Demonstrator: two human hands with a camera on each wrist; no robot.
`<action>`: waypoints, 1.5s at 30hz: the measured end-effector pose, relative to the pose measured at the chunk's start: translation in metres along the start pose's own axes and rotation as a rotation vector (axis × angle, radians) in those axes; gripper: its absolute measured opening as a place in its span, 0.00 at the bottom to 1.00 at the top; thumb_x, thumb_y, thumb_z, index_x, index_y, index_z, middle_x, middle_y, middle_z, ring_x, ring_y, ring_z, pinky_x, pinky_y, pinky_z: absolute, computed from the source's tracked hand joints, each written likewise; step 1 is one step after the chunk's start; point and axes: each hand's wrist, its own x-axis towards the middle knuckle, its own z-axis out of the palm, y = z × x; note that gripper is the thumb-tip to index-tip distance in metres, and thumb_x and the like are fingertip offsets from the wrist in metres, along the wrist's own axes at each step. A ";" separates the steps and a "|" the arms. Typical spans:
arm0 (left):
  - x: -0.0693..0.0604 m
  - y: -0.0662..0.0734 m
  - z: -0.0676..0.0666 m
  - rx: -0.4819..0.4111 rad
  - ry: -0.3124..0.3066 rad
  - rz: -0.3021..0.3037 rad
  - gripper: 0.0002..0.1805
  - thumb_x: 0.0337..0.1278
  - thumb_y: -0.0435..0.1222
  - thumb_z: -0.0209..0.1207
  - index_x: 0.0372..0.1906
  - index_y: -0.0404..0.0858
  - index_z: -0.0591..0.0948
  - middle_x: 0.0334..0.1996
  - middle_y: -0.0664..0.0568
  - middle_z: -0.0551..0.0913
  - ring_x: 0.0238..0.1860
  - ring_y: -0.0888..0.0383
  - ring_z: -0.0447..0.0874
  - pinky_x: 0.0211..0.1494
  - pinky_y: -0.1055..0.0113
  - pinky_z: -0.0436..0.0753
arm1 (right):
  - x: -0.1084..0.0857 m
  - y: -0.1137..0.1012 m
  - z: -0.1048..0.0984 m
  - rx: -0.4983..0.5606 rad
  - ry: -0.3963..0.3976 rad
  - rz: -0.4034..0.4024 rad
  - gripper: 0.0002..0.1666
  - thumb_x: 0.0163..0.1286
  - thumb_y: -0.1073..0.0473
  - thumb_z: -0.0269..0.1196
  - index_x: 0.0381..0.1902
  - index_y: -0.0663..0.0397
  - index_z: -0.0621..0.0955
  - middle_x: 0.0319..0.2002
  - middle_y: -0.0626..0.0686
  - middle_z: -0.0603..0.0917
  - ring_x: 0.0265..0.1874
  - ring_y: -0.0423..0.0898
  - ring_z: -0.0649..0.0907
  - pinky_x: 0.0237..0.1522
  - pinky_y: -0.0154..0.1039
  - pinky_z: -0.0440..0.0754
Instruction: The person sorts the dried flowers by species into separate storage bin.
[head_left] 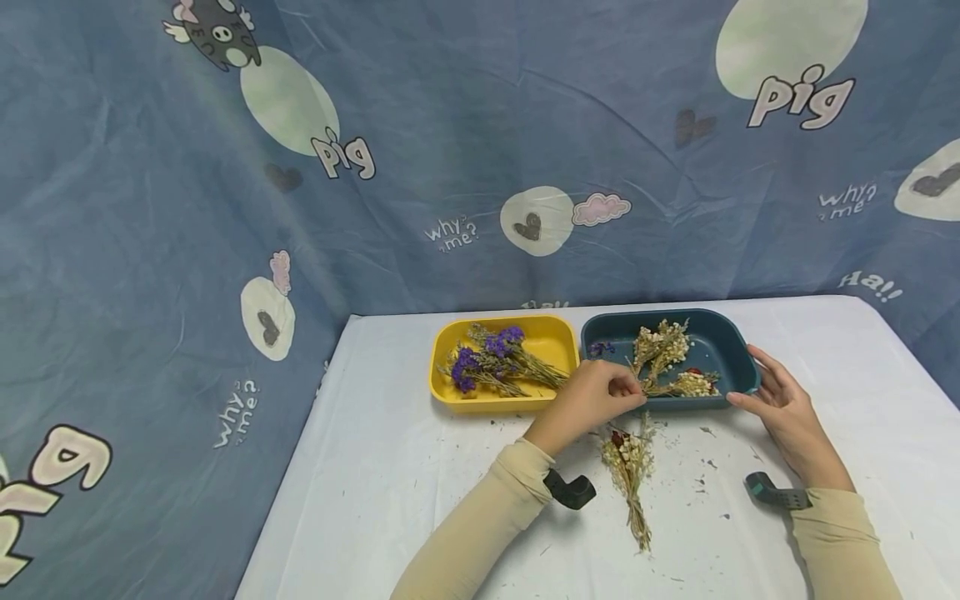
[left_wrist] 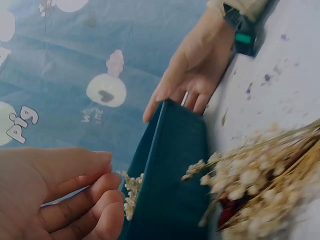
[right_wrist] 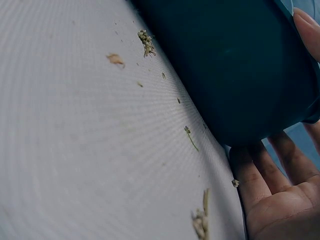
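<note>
A dark teal tray [head_left: 708, 323] holds small bunches of cream dried flowers [head_left: 660, 343]. My left hand [head_left: 600, 390] is over its front left corner, beside the stems. In the left wrist view, that hand's fingers [left_wrist: 106, 220] are loosely curled, thumb close to the index finger; nothing shows between them. My right hand [head_left: 783, 408] grips the tray's right end, its thumb by the front corner and the other fingers along the outer side. In front of the tray, a dried flower bunch [head_left: 630, 467] with cream and dark red heads lies on the table, stems toward me.
A yellow tray [head_left: 442, 383] with purple dried flowers [head_left: 495, 350] stands immediately left of the teal one. Small purple petals [head_left: 600, 347] are in the teal tray's left part. Plant crumbs [head_left: 703, 483] are scattered on the white table [head_left: 375, 467]. A printed blue cloth [head_left: 420, 125] hangs behind.
</note>
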 end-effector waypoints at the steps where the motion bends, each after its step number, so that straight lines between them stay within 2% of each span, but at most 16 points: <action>1: -0.004 0.000 0.001 -0.013 -0.003 0.002 0.06 0.67 0.41 0.67 0.35 0.46 0.90 0.26 0.64 0.84 0.25 0.71 0.75 0.30 0.81 0.77 | 0.000 0.000 0.000 -0.002 0.000 0.002 0.52 0.72 0.70 0.64 0.84 0.36 0.53 0.82 0.53 0.56 0.63 0.26 0.72 0.55 0.13 0.75; 7: -0.029 -0.006 0.011 -0.023 -0.002 -0.011 0.06 0.67 0.39 0.67 0.33 0.46 0.89 0.25 0.65 0.83 0.25 0.73 0.76 0.33 0.82 0.78 | 0.001 -0.001 0.001 -0.011 -0.006 0.003 0.52 0.73 0.70 0.64 0.84 0.36 0.53 0.82 0.53 0.55 0.64 0.26 0.72 0.55 0.13 0.75; 14: -0.052 -0.013 0.027 0.040 0.018 -0.049 0.08 0.63 0.38 0.68 0.27 0.48 0.88 0.19 0.66 0.80 0.20 0.74 0.71 0.28 0.83 0.74 | 0.001 -0.001 0.002 -0.002 -0.002 -0.001 0.52 0.72 0.71 0.64 0.84 0.36 0.54 0.80 0.54 0.58 0.62 0.26 0.73 0.54 0.13 0.75; 20: -0.067 -0.015 0.040 0.045 0.028 -0.094 0.12 0.63 0.42 0.68 0.23 0.48 0.89 0.18 0.68 0.80 0.18 0.75 0.69 0.27 0.83 0.72 | 0.000 0.000 0.002 0.005 -0.002 0.002 0.52 0.72 0.70 0.64 0.84 0.37 0.54 0.80 0.54 0.58 0.61 0.25 0.73 0.55 0.13 0.76; 25: -0.077 -0.017 0.053 0.069 0.019 -0.118 0.17 0.61 0.50 0.71 0.17 0.52 0.85 0.15 0.70 0.76 0.17 0.74 0.68 0.25 0.82 0.71 | -0.001 0.001 0.002 0.011 0.000 0.007 0.52 0.72 0.71 0.64 0.84 0.37 0.54 0.80 0.54 0.57 0.61 0.24 0.73 0.55 0.13 0.76; 31: -0.082 -0.016 0.062 0.180 0.052 -0.159 0.23 0.54 0.59 0.72 0.12 0.54 0.80 0.14 0.72 0.75 0.16 0.73 0.68 0.24 0.81 0.69 | 0.000 0.002 0.001 0.007 -0.001 0.016 0.52 0.72 0.70 0.64 0.84 0.35 0.53 0.81 0.54 0.56 0.62 0.25 0.73 0.54 0.13 0.76; 35: -0.082 -0.016 0.065 0.234 0.071 -0.176 0.26 0.51 0.61 0.73 0.10 0.54 0.77 0.14 0.72 0.74 0.16 0.73 0.68 0.23 0.80 0.68 | 0.000 0.002 0.001 0.004 0.002 0.015 0.52 0.72 0.71 0.64 0.84 0.35 0.53 0.81 0.54 0.56 0.62 0.26 0.72 0.54 0.12 0.76; 41: -0.081 -0.014 0.068 0.315 0.079 -0.172 0.25 0.48 0.61 0.74 0.11 0.55 0.77 0.14 0.73 0.73 0.18 0.73 0.67 0.22 0.80 0.66 | 0.001 0.001 0.001 0.021 0.000 0.011 0.52 0.72 0.71 0.64 0.84 0.36 0.54 0.82 0.54 0.55 0.62 0.26 0.73 0.54 0.13 0.76; 45: -0.081 -0.013 0.068 0.344 0.099 -0.150 0.20 0.48 0.56 0.75 0.14 0.56 0.80 0.15 0.73 0.75 0.19 0.73 0.67 0.23 0.81 0.65 | 0.000 0.000 0.000 0.031 0.000 0.008 0.52 0.72 0.72 0.64 0.84 0.36 0.53 0.82 0.53 0.55 0.63 0.26 0.73 0.54 0.13 0.76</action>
